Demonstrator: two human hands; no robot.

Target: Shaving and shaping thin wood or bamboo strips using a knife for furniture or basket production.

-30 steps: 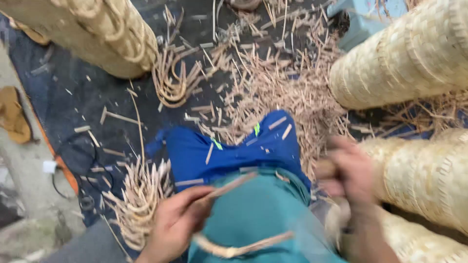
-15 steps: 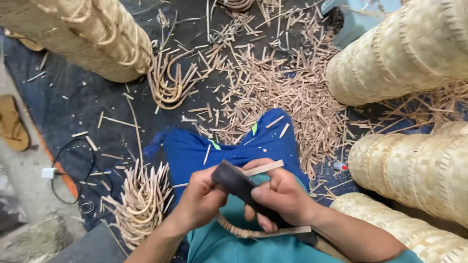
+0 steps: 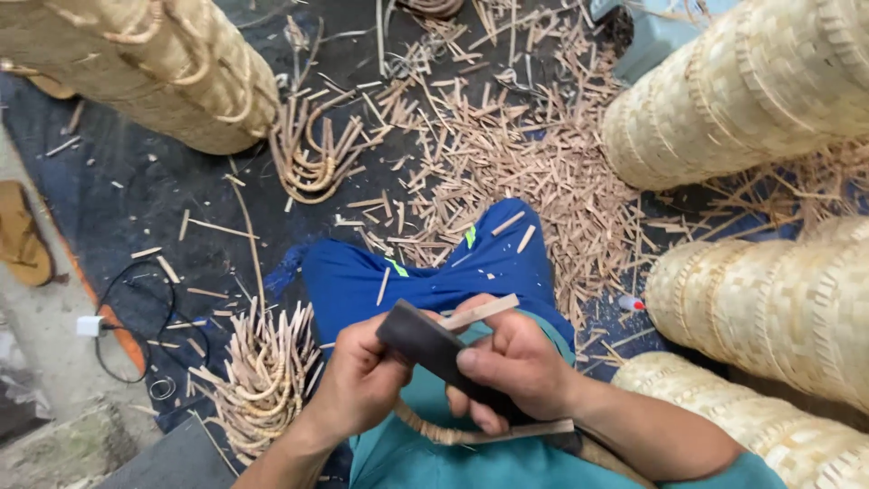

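My left hand and my right hand meet over my lap, above my blue trousers. My right hand grips a dark flat blade. My left hand holds a bent cane strip whose light end sticks out up and to the right past the blade. The strip's curved part loops below both hands against my teal shirt. The blade lies against the strip between my hands.
Stacks of woven baskets stand at the right and another stack at the upper left. Cane offcuts litter the dark mat. Bundles of curved cane pieces lie at left. A sandal and a cable lie further left.
One second ago my hands were apart, the right one blurred. They have come together over my lap, with the dark blade now against the cane strip.
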